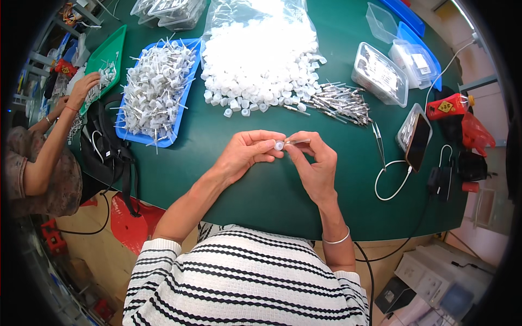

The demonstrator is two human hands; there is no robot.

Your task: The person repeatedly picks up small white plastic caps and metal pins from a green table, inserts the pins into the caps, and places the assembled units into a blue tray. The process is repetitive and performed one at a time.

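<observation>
Cap (279, 145), small and whitish, sits pinched between the thumb and forefinger of your left hand (244, 155), above the near half of the green table (261, 204). Your right hand (315, 163) pinches a thin metal rod (298, 142) between thumb and fingers, its left end right at the cap; you cannot tell from here whether it has gone in. Straight beyond your hands, a large mound of white caps (261, 68) spills from a clear plastic bag (231, 12). To its right lies a heap of metal rods (343, 103), then tweezers (379, 142), a phone (417, 142) and a looped white cable (384, 198). Farther back on that side stands a clear tub (401, 96). Left of the mound, a blue tray (185, 96) holds many capped rods (155, 81). At your far left, a co-worker's hand (86, 86) reaches over a green tray (111, 44) of similar pieces.
</observation>
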